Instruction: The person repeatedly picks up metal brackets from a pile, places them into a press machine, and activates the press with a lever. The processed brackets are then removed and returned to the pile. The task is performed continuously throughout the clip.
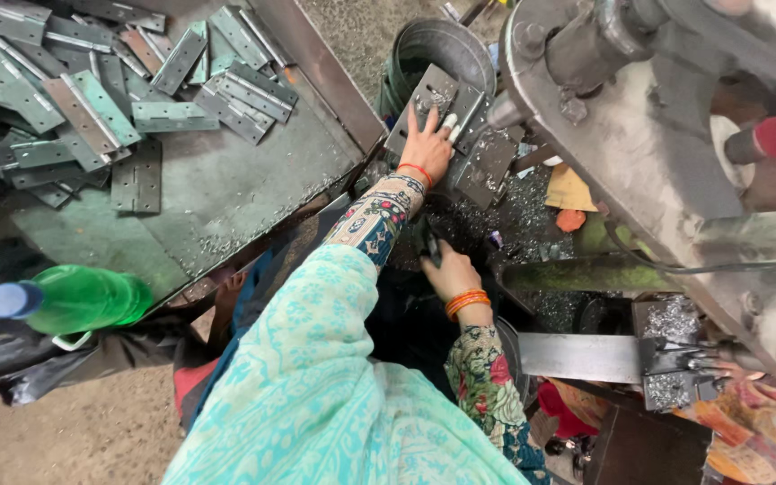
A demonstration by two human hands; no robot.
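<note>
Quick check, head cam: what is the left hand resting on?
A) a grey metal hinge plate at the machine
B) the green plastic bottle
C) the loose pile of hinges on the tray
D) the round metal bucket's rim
A: the left hand lies flat with fingers spread on a grey metal hinge plate beside the machine, apart from the hinge pile and the green bottle.
</note>
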